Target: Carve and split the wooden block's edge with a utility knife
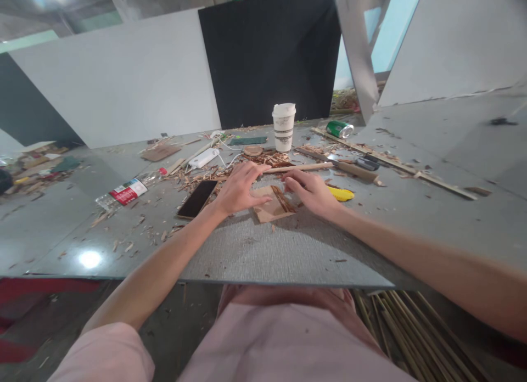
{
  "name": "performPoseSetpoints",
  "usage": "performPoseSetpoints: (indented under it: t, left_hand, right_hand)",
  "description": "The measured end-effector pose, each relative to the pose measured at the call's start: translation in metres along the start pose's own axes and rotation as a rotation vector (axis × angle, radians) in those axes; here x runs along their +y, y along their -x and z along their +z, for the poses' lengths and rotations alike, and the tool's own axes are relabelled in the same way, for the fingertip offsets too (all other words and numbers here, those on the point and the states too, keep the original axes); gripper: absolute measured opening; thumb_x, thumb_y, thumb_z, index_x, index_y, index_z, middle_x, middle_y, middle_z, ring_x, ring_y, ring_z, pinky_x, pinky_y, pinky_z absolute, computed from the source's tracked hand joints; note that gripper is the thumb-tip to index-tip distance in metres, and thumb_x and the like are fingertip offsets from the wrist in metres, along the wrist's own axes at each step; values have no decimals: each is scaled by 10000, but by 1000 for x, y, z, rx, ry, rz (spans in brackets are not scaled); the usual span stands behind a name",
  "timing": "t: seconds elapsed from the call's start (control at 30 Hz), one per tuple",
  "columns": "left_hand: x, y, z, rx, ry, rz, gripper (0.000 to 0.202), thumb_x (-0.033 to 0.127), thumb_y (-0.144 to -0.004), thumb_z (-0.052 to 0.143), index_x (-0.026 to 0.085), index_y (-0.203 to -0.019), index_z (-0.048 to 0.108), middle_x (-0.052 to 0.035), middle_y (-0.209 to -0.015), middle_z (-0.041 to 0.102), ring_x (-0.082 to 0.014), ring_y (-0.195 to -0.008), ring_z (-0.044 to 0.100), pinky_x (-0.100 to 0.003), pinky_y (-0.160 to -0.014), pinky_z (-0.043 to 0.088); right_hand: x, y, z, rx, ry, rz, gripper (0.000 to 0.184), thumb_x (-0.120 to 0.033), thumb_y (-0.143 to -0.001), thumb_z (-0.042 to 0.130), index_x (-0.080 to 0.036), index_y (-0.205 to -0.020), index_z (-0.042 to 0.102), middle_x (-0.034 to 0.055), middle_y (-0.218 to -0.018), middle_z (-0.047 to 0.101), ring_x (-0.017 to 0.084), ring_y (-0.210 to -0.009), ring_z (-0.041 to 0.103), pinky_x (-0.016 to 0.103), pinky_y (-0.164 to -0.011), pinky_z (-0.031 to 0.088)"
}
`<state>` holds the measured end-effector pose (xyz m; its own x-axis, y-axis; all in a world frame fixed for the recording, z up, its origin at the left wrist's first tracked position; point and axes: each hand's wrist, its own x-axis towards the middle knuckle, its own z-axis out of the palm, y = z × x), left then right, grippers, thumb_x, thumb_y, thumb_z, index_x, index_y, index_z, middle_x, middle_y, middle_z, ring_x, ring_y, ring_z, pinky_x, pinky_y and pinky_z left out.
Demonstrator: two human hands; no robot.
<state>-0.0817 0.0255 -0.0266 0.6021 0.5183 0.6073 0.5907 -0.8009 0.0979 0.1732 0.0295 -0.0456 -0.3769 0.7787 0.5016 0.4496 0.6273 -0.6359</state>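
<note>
My left hand [241, 188] is open, with thumb and fingers spread over the left edge of a small tan board [265, 211]. Dark brown strips [282, 200] lie on the board's right part. My right hand [312, 191] hovers at the board's right side, its fingers loosely bent and apart, with nothing visible in them. A pale wooden stick [302, 168] lies just beyond both hands. Close to my right hand is a yellow-handled tool [341, 194], partly hidden behind it. A dark phone [197, 199] rests left of my left hand.
Wood shavings [206, 176] litter the grey table [255, 256]. Behind the hands stands a lidded paper cup [284, 128], with a green can [339, 129] farther right. A plastic bottle [127, 192], a white power strip [205, 158], a brown-handled tool [356, 170] and a long strip [411, 170] lie around.
</note>
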Motion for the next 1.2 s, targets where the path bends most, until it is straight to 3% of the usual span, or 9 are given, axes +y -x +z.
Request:
performPoseSetpoints:
  t: [0.2,0.43,0.77,1.2]
  left_hand:
    - [0,1,1,26,-32,45,721,604,-884,742,262,-1463,481,-119,-1212,652,-322,-1154,617,-473,-1029,459]
    - [-1,1,4,69,-77,113,693,576,-906,730,245,-1456,469,-101,-1157,656,-289,-1088,629,-438,-975,481]
    - [2,2,4,96,-69,108,622,457,-914,759,242,-1431,487,-71,-1082,648,-257,-1012,627,-418,-946,495]
    - [2,2,5,127,-99,125,564,434,-946,730,226,-1412,490,-65,-1040,670,-248,-974,641,-414,-919,512]
  right_hand:
    - [-4,1,-2,-93,53,-51,432,-451,-1025,487,-221,-660,487,-9,-611,518,160,-607,455,333,-619,315]
    - [-1,1,0,-101,41,-83,379,-389,-990,519,-210,-656,510,-5,-625,533,153,-636,452,322,-617,308]
    - [0,2,1,-101,42,-99,348,-356,-983,529,-208,-668,516,-9,-629,533,151,-638,457,317,-621,307]
    - [1,2,1,-114,45,-113,337,-345,-985,521,-209,-677,530,-8,-635,548,153,-641,473,315,-627,323]
